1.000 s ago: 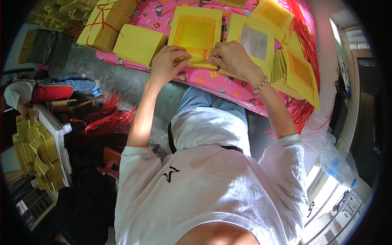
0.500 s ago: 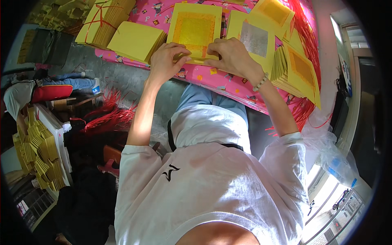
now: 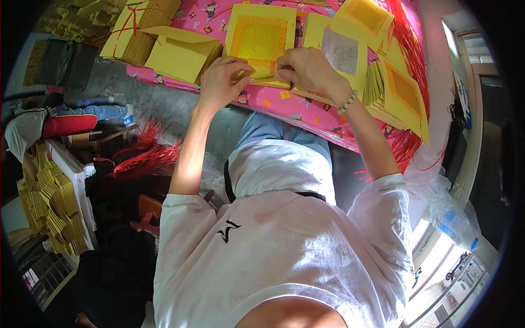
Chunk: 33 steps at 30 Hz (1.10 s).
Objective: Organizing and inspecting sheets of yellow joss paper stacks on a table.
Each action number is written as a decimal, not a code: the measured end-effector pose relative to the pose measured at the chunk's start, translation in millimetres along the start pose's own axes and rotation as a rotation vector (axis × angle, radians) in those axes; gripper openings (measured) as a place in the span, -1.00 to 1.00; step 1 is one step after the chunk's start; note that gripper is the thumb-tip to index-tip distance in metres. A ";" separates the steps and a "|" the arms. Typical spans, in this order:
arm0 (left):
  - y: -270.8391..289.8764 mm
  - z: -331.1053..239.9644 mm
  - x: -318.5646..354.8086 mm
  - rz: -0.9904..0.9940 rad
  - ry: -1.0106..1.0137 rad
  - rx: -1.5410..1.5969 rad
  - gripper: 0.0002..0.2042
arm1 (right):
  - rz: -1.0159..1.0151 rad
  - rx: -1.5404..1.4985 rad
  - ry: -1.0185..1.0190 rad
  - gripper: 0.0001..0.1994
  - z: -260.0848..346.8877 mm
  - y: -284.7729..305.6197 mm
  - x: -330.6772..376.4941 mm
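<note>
The left hand [image 3: 223, 81] and right hand [image 3: 309, 68] are at top middle. Each grip pinches the yellow paper's [image 3: 261, 39] bottom edge.

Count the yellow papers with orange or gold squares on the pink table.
3: the middle paper, by the left hand and right hand; the upper-right paper; the far-right paper. More may be hidden underneath.

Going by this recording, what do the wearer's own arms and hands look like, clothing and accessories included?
Both the left hand and right hand are ungloved. The short, loose white sleeves leave the forearms uncovered. A bracelet of pale round beads circles the right wrist; nothing shows on the left.
</note>
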<state>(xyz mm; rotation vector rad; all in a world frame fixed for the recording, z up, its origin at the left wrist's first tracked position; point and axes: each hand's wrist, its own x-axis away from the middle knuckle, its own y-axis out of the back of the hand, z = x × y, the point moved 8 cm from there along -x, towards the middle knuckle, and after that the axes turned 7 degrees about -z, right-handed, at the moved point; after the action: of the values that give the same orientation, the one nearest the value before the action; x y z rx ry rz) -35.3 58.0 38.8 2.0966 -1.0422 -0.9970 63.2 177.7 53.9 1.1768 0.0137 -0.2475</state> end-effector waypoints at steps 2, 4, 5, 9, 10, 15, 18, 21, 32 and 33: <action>0.0 0.5 0.1 0.001 0.020 0.006 -0.81 | 0.060 -0.015 -0.045 -0.80 -3.3 -1.0 -1.6; 0.0 -0.2 -0.4 0.001 0.015 0.004 -0.81 | 0.073 -0.012 -0.060 -0.80 -6.4 -1.0 -3.9; 0.3 -0.1 -0.4 0.000 0.012 0.000 -0.81 | 0.088 -0.011 -0.072 -0.79 -7.9 -1.7 -5.4; -0.1 1.7 -0.1 -0.014 0.002 -0.007 -0.81 | 0.143 0.004 -0.071 -0.78 -8.6 -1.5 -9.2; 0.1 2.9 -0.3 -0.021 0.009 0.010 -0.82 | 0.123 -0.005 -0.065 -0.79 -9.2 -0.8 -9.7; -0.7 4.4 -0.8 -0.024 0.065 0.061 -0.83 | 0.073 -0.026 -0.048 -0.78 -14.5 -1.5 -10.9; 0.1 3.7 -0.9 -0.045 0.037 0.035 -0.84 | 0.077 -0.012 -0.044 -0.76 -13.3 -1.1 -11.2; 0.2 5.1 -0.2 -0.056 0.050 0.038 -0.85 | 0.095 -0.014 -0.058 -0.76 -12.3 -1.5 -12.0; 1.1 6.3 0.7 -0.119 0.057 0.054 -0.85 | -0.006 -0.127 -0.110 -0.74 -20.2 1.1 -6.1; 0.7 6.5 1.4 -0.119 0.056 0.054 -0.85 | -0.007 -0.126 -0.111 -0.74 -20.5 0.7 -4.6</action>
<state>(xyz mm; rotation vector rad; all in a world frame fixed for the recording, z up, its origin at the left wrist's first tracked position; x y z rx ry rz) -40.3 55.5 35.3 2.2398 -0.9358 -0.9708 61.2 197.5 47.3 1.0369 -0.0627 -0.3134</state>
